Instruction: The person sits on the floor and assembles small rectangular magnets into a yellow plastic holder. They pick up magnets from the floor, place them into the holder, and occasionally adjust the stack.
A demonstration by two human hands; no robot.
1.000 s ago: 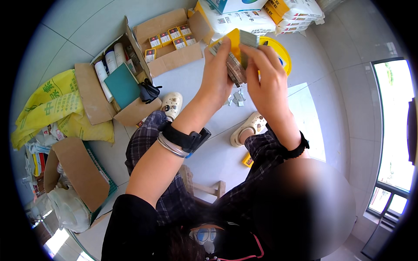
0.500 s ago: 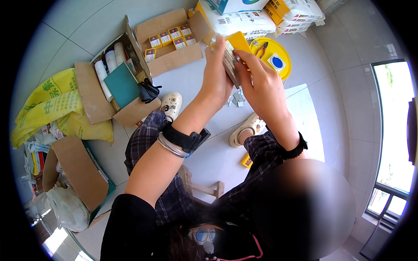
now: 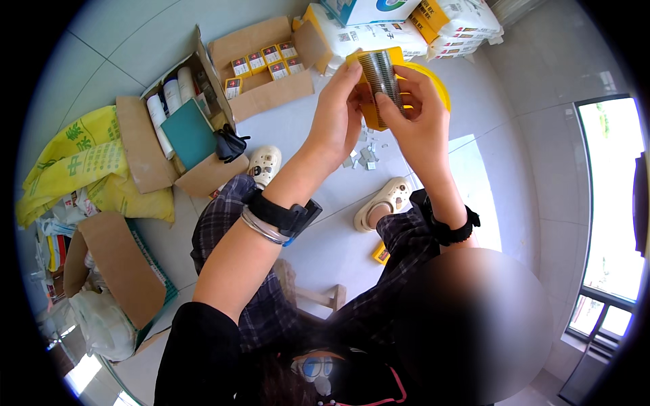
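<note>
Both hands are raised together in front of me over the floor. My left hand (image 3: 336, 115) grips the left side of a small yellow box (image 3: 374, 120), thumb near its upper left corner. A stack of thin silver metal pieces (image 3: 379, 71) lies in or against the box, its ridged face showing. From the right, my right hand (image 3: 423, 115) is closed on the stack and box, its thumb pressing the lower part of the stack. Exactly how far the stack sits inside is hard to tell. Loose grey metal pieces (image 3: 367, 157) lie on the floor below.
Behind my right hand is a round yellow tray (image 3: 440, 88). A cardboard carton (image 3: 271, 90) holds several small yellow boxes. Left of it, another carton (image 3: 145, 152) contains white rolls and a green sheet. White sacks (image 3: 399, 39) lie at the back; a yellow box (image 3: 381, 252) rests near my right foot.
The metal stack has turned from edge-on to show its broad ridged face, against the yellow box. My right hand has shifted slightly up and right, its thumb now on the stack.
</note>
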